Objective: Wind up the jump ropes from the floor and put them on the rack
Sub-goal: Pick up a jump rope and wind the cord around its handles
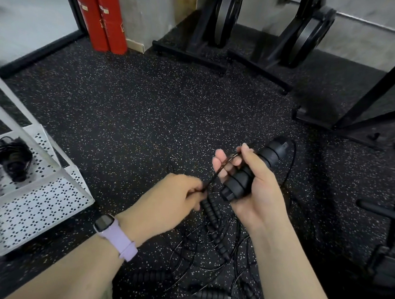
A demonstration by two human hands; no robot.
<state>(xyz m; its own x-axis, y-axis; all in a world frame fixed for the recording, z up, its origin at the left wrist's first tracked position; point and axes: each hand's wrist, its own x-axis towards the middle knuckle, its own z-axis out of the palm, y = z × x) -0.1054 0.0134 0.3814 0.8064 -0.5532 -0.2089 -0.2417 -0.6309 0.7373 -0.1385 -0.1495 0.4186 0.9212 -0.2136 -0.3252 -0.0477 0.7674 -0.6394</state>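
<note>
Jump-rope handles [253, 173], paired, gripped in right hand [256, 187] at lower centre-right, long axis slanting up-right; cord [215, 176] runs down-left, taut, to left hand [177, 196] pinching it; remaining ropes [211, 254] on floor below; rack [38, 199] far left.

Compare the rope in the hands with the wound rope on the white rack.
The rope handles are gripped by the right hand, cord pinched by the left hand; the wound rope lies untouched on the white rack. The held rope trails loose; the racked one is bundled. Both are black.
</note>
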